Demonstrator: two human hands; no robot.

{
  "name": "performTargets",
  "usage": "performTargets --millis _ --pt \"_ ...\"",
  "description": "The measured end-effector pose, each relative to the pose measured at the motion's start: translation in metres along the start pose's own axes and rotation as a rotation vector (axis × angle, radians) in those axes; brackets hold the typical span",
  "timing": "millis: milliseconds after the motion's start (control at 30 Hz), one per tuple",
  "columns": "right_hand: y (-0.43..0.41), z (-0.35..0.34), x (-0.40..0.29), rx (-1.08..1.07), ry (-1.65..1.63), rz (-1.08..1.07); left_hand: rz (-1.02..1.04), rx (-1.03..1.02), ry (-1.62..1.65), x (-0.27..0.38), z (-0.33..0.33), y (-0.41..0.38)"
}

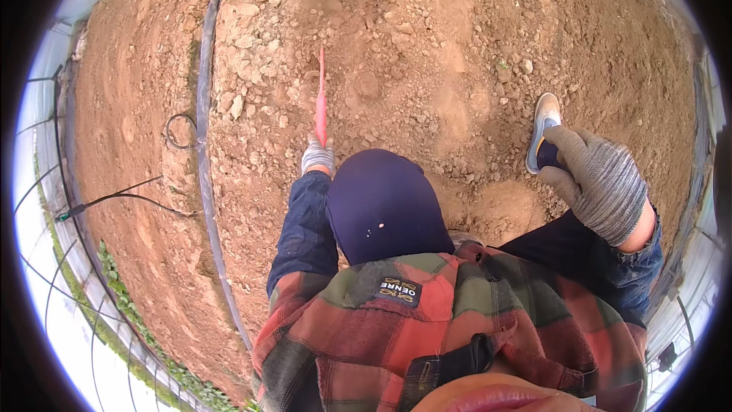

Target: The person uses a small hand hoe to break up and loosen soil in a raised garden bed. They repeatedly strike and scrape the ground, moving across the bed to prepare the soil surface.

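Observation:
My left hand point(318, 156), in a grey knit glove, grips the near end of a long red strip point(321, 109). The strip narrows to a thin tip pointing away over the clod-strewn soil point(377, 86); its material is unclear. To the right, my right hand point(600, 183) wears a grey-brown work glove with a coated palm side. Its thumb stands apart from its bent fingers, and nothing shows between them. Below that hand, partly covered by it, is my right shoe point(546, 117) on the ground. My bent left knee point(389, 200), in dark blue trousers, rises beside my left forearm.
A grey hose point(204, 91) runs lengthwise along the soil at the left, with a thin black tube loop point(180, 131) beside it. Farther left, a forked thin tube point(117, 194) reaches toward the plastic sheeting point(43, 143). Green plants point(117, 280) line that edge.

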State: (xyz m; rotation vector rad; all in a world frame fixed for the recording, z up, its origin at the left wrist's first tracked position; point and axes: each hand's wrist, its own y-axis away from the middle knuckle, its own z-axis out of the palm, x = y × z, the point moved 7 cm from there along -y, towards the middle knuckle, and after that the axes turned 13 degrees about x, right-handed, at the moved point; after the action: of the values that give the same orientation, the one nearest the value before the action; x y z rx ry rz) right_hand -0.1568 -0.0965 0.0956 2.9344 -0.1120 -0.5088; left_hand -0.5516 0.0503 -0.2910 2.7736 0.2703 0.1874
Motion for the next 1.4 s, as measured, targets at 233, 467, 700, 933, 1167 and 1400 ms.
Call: performTargets --millis 233,467,700,933,1167,1400 --pt "0.016 -0.007 -0.017 0.058 -0.051 -0.054 -0.033 -0.052 -0.008 -0.224 0.025 0.160" --pt "0.026 0.007 -0.013 0.067 0.003 -0.014 -0.308 -0.152 0.342 -0.300 0.040 0.286" --pt "0.028 0.019 -0.008 -0.008 -0.001 -0.018 -0.263 -0.037 0.687 -0.200 0.009 0.162" --pt "0.023 0.031 0.012 -0.004 0.156 0.027 -0.242 0.418 0.629 -0.120 -0.065 0.115" --pt "0.020 0.040 -0.009 -0.062 0.093 -0.052 -0.208 0.193 0.053 -0.168 -0.106 0.066" --pt "0.019 0.045 -0.004 -0.082 0.142 -0.043 -0.343 0.397 0.282 -0.159 -0.094 0.068"
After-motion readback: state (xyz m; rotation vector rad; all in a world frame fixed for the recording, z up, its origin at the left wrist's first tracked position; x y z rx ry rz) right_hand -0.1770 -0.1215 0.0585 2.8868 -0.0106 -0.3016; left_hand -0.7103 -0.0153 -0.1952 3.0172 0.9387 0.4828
